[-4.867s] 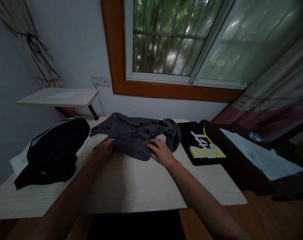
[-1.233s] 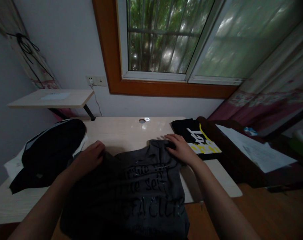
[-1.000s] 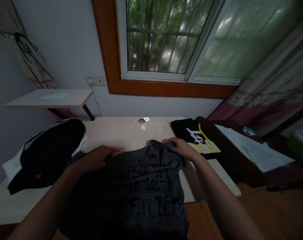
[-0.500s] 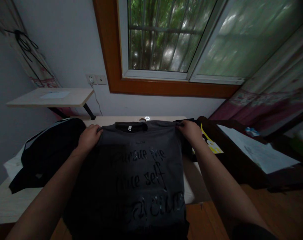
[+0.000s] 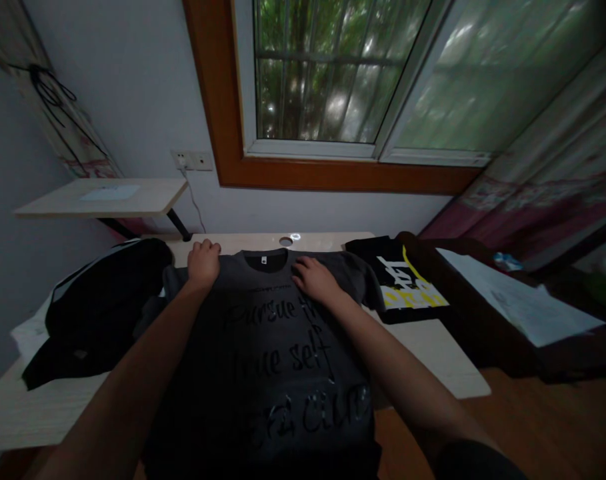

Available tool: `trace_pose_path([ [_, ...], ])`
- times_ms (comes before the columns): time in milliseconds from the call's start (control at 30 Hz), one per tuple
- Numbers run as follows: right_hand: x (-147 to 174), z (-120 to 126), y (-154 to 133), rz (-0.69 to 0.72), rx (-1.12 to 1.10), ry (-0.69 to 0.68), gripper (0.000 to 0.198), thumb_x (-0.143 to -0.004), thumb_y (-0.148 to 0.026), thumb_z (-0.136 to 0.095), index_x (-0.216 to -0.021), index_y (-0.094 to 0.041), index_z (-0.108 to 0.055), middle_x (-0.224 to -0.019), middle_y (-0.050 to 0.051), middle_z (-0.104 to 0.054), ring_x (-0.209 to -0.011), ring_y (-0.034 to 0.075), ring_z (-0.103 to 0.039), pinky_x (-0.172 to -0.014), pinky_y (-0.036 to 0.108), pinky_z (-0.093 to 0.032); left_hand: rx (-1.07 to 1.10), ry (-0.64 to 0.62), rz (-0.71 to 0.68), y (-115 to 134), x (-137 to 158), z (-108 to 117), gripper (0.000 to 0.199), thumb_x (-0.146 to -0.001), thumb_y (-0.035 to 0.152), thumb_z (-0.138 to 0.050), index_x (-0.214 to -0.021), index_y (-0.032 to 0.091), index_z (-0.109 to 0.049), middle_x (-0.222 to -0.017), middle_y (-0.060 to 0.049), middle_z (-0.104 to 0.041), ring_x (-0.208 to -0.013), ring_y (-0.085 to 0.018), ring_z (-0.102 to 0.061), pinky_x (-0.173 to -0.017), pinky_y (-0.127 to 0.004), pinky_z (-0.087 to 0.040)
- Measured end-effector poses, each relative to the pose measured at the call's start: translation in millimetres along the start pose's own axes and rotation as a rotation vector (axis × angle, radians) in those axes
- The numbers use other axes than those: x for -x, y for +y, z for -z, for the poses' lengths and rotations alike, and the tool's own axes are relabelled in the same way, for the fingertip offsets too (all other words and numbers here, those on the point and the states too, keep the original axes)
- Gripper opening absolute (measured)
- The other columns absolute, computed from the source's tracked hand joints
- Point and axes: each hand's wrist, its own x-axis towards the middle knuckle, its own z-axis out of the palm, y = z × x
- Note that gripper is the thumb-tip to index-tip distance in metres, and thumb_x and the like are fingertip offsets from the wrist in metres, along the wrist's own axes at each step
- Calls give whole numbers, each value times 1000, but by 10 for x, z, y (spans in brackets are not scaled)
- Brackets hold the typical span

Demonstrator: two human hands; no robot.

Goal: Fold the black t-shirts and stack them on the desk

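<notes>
A dark grey T-shirt lies front up on the table, with its collar towards the wall and its lower part hanging over the near edge. Black lettering runs across its chest, and a small white label shows inside the neck. My left hand is at the shirt's left shoulder, fingers curled in on the cloth; the fingertips are partly hidden. Just right of the collar, my right hand rests on the fabric with its fingers laid out. The right sleeve spreads beyond that hand.
A folded black shirt with yellow and white print lies right of the T-shirt. Black clothing is heaped on the left. A small raised shelf stands behind it. Paper sheets lie on a dark surface at right, beside the pale table.
The T-shirt's top has come down onto the table. My right hand has let go of the right shoulder and moved left to near the collar. My left hand has shifted slightly right.
</notes>
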Motion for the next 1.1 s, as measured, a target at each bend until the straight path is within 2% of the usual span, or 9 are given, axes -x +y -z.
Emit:
trace_pose_path([
  [100,-134,-241,-89,6,-48,-11,52,-103,-42,-49,-146,-14,-54,-154,16,-48,-141,31,-44,-119,44,-35,21,-3,-48,184,5,-76,36,-95,16,-42,-117,16,-70,-121,-17,-61,-122,-32,-48,-103,-45,-41],
  [200,-195,-359,-50,-8,-82,0,55,-104,-45,-46,-151,-16,-49,-160,15,-42,-148,30,-37,-123,46,-29,81,-40,-110,400,93,-230,39,-94,20,-46,-125,15,-69,-128,-16,-65,-129,-32,-50,-114,-45,-36],
  [267,-185,-381,30,-18,-95,6,55,-105,-47,-44,-152,-18,-48,-161,13,-41,-149,29,-37,-124,47,-27,129,-43,-95,499,191,-352,46,-95,26,-46,-137,15,-62,-144,-15,-59,-139,-32,-46,-119,-47,-31],
  [333,-139,-386,140,-57,-95,14,55,-105,-47,-43,-152,-19,-49,-161,12,-41,-150,29,-37,-124,48,-27,159,-48,-77,526,298,-454,53,-97,32,-44,-147,15,-54,-158,-15,-45,-147,-33,-38,-121,-51,-30],
  [433,-37,-393,312,-146,-90,48,53,-105,-44,-42,-149,-18,-52,-160,13,-43,-149,28,-37,-124,46,-29,164,-62,-70,440,429,-528,57,-100,38,-41,-153,18,-45,-165,-12,-33,-152,-30,-33,-122,-52,-29],
  [567,84,-402,422,-220,-78,87,49,-104,-41,-44,-146,-19,-56,-158,12,-46,-147,27,-41,-122,44,-33,141,-93,-73,247,522,-508,55,-100,38,-39,-152,19,-47,-161,-11,-42,-151,-26,-36,-125,-48,-26],
  [833,323,-336,270,-273,-11,73,50,-105,-44,-42,-150,-24,-51,-162,11,-41,-150,32,-34,-121,58,-27,67,-89,-111,53,638,-369,51,-102,39,-38,-147,21,-53,-159,-10,-46,-149,-27,-40,-124,-48,-28],
  [1100,520,-310,186,-255,16,96,48,-104,-43,-44,-148,-26,-52,-161,9,-43,-149,33,-36,-120,57,-30,43,-41,-80,13,693,-378,51,-102,37,-37,-145,19,-56,-157,-11,-48,-147,-28,-42,-124,-47,-29],
])
